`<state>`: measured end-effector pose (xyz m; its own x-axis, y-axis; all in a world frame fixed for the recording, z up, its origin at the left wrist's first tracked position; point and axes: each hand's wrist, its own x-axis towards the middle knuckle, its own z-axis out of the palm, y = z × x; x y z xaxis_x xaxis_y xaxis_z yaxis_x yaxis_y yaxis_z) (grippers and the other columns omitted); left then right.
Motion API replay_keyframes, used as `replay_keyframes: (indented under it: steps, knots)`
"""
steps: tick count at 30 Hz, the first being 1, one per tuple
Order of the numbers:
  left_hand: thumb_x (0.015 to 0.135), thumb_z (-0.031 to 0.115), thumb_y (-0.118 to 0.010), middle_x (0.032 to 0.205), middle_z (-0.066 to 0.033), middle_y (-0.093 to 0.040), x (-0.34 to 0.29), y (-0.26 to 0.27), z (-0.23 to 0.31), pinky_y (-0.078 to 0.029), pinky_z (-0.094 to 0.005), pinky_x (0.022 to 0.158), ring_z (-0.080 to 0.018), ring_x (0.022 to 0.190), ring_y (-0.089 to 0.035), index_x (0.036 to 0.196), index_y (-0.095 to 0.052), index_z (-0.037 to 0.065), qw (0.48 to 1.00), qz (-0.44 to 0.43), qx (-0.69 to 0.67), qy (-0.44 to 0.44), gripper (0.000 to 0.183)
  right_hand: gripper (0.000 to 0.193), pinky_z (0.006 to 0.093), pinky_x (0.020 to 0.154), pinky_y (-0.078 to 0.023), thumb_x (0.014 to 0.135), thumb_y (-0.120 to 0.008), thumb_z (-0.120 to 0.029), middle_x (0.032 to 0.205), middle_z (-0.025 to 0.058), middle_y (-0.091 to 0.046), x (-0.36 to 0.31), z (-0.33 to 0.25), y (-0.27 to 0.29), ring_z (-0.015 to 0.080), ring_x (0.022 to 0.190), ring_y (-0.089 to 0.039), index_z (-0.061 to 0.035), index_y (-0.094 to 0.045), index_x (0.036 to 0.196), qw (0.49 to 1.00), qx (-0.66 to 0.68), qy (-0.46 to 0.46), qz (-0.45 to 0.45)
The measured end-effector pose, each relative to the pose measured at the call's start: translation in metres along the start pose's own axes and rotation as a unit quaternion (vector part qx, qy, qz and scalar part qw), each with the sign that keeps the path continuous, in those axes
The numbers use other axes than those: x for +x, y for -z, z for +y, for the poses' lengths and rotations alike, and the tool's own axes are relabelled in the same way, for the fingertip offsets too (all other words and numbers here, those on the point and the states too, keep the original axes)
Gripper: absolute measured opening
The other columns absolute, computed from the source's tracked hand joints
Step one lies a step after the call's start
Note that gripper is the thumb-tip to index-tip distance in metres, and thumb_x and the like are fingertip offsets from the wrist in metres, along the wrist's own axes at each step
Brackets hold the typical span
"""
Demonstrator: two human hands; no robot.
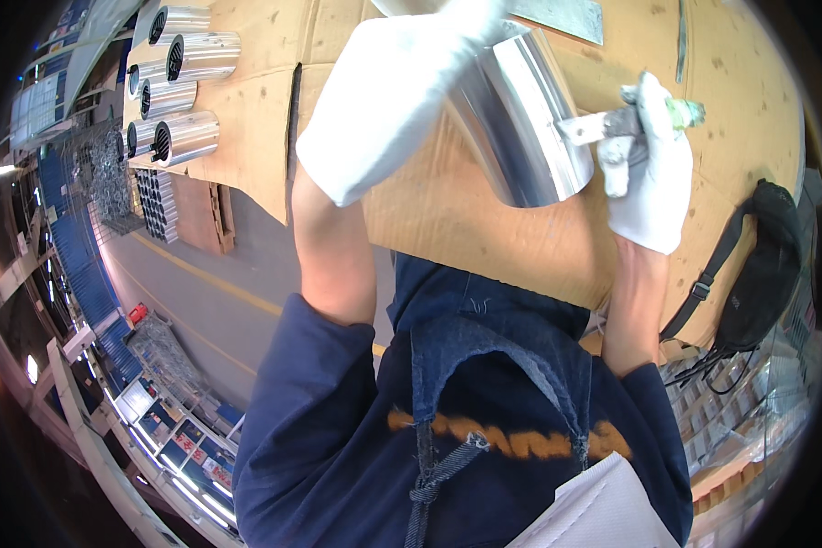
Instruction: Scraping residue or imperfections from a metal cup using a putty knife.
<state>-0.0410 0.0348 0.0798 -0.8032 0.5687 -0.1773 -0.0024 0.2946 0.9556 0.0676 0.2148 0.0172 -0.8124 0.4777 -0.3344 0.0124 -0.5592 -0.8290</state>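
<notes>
A shiny metal cylinder stands tilted in front of me on the cardboard-covered table. My left hand, in a white glove, reaches across its upper left side. The fingers of that hand are smeared by motion, so their grip is unclear. My right hand, also gloved in white, is closed around a flat-bladed hand tool with a grey middle and a green-wrapped end. Its pale blade tip meets or overlaps the cylinder's right side near the lower rim; actual contact I cannot tell.
Several similar metal cylinders lie at the table's far left. A flat metal strip rests at the far edge of view. A black strapped bag lies on the right of the cardboard. Wire baskets stand on the floor at left.
</notes>
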Motion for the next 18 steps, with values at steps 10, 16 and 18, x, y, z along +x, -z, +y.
replay_keyframes:
  steps: [10,16,18]
  knots:
    - [0.079,0.016,-0.069,0.091,-0.0087,-0.064,-0.009,0.007,-0.012,-0.047,-0.0242,0.076,-0.0130,0.085,-0.060,0.114,-0.059,-0.001,0.955,0.018,-0.280,-0.095,0.039,0.040,0.0205,0.045,-0.037,0.098,-0.036,-0.034,0.088,0.0154,-0.058,-0.006,-0.005,0.038,0.0131,0.060,-0.052,0.0000,-0.045,0.116,0.994,0.016,0.103,-0.025]
    - [0.079,0.016,-0.069,0.106,-0.0100,-0.063,-0.010,0.017,-0.002,-0.044,-0.0279,0.088,-0.0158,0.099,-0.056,0.122,-0.052,-0.003,0.984,-0.124,0.115,-0.060,0.050,0.038,0.0238,0.052,-0.039,0.098,-0.037,-0.032,0.090,0.0173,-0.059,-0.014,-0.005,0.040,0.0161,0.062,-0.054,-0.0010,-0.045,0.119,0.993,-0.011,0.120,-0.003]
    - [0.079,0.015,-0.065,0.103,-0.0109,-0.064,-0.013,0.015,-0.007,-0.046,-0.0281,0.084,-0.0154,0.094,-0.058,0.120,-0.053,-0.002,0.984,-0.112,0.109,-0.087,0.046,0.037,0.0232,0.051,-0.040,0.097,-0.039,-0.030,0.091,0.0174,-0.059,-0.016,-0.008,0.020,0.0160,0.062,-0.055,-0.0007,-0.045,0.119,0.992,0.010,0.127,0.024]
